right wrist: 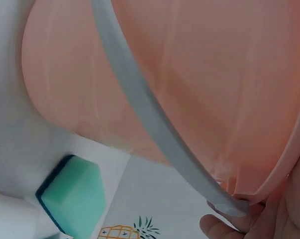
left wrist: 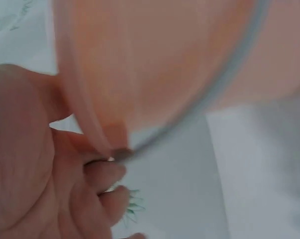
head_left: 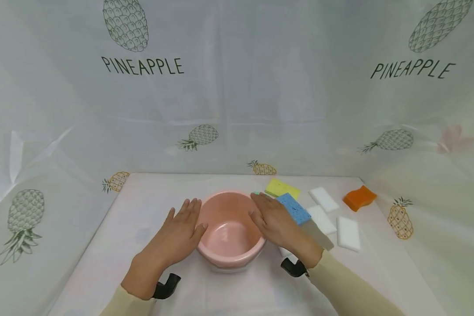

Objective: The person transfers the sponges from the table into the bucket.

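Note:
A pink plastic bucket (head_left: 229, 230) with a grey handle (right wrist: 154, 119) stands in the middle of the white table (head_left: 150, 197). My left hand (head_left: 181, 226) lies flat against its left side, fingers straight, thumb at the rim. My right hand (head_left: 271, 218) presses the right side the same way. In the left wrist view the bucket wall (left wrist: 154, 59) fills the top, with my palm and fingers (left wrist: 107, 174) beside the handle's end. The right wrist view shows the bucket's wall (right wrist: 199, 74) close up and my fingertips (right wrist: 224, 226) under the rim.
Right of the bucket lie a yellow sponge (head_left: 282, 188), a blue sponge (head_left: 295, 209), three white sponges (head_left: 323, 199) (head_left: 323, 219) (head_left: 348, 233) and an orange sponge (head_left: 359, 197). A green sponge (right wrist: 72, 196) sits behind the bucket. A pineapple-print sheet (head_left: 237, 87) walls in the table.

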The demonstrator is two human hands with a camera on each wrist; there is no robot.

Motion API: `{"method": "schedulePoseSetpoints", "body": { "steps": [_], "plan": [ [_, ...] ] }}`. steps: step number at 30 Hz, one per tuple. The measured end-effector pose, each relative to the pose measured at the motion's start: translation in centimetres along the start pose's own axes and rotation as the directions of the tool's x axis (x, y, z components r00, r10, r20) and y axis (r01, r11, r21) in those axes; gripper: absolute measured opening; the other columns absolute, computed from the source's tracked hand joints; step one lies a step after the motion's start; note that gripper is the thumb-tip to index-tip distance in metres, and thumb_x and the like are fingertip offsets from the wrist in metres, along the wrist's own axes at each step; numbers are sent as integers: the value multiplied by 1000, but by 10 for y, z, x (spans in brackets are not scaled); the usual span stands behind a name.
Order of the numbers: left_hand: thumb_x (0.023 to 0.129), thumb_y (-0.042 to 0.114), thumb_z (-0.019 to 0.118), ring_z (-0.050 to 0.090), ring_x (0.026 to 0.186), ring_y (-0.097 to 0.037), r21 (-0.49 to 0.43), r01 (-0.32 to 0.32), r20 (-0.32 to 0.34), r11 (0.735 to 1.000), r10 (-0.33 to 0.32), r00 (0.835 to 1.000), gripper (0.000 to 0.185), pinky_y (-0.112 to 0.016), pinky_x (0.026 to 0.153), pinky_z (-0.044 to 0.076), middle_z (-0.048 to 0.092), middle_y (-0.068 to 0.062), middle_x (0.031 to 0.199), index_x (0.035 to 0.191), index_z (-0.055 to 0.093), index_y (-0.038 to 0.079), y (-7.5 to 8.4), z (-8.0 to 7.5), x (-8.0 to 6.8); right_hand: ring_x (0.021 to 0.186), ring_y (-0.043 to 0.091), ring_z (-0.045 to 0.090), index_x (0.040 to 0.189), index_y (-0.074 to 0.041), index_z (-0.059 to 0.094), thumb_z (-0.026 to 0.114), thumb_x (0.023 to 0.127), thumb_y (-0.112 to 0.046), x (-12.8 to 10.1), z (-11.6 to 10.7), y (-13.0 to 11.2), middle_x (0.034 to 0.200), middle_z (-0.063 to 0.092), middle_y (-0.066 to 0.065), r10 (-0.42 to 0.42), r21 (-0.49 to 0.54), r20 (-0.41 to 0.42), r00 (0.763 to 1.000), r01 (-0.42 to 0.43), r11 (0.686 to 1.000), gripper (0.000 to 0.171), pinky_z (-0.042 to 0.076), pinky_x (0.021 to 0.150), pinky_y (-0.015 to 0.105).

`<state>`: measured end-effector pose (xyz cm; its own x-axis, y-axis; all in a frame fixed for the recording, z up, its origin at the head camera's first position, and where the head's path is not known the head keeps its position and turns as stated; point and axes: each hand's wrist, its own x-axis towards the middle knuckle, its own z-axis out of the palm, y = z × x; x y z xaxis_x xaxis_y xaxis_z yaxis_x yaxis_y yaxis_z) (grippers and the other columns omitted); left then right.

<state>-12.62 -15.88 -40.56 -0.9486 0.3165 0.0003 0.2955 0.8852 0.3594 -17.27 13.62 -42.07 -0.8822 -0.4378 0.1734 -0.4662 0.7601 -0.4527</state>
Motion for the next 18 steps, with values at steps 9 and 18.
{"method": "schedulePoseSetpoints", "body": {
  "steps": [9,18],
  "plan": [
    [112,36,44,21,161,-40,103,-14,-139,995,28,990,66,-69,128,14,30,-21,171,164,30,-3,-2,14,-1,157,38,36,159,0,43,49,112,-36,-7,0,-4,162,47,20,-5,-21,8,1000,5,1000,60,28,127,62],
    [111,34,45,21,161,-39,110,12,-180,994,8,984,67,-66,130,12,29,-21,171,164,30,-4,-2,20,-2,154,41,39,158,0,45,49,112,-38,-8,4,-2,160,50,20,-22,-17,-38,999,21,1000,60,32,125,63]
  ]
}}
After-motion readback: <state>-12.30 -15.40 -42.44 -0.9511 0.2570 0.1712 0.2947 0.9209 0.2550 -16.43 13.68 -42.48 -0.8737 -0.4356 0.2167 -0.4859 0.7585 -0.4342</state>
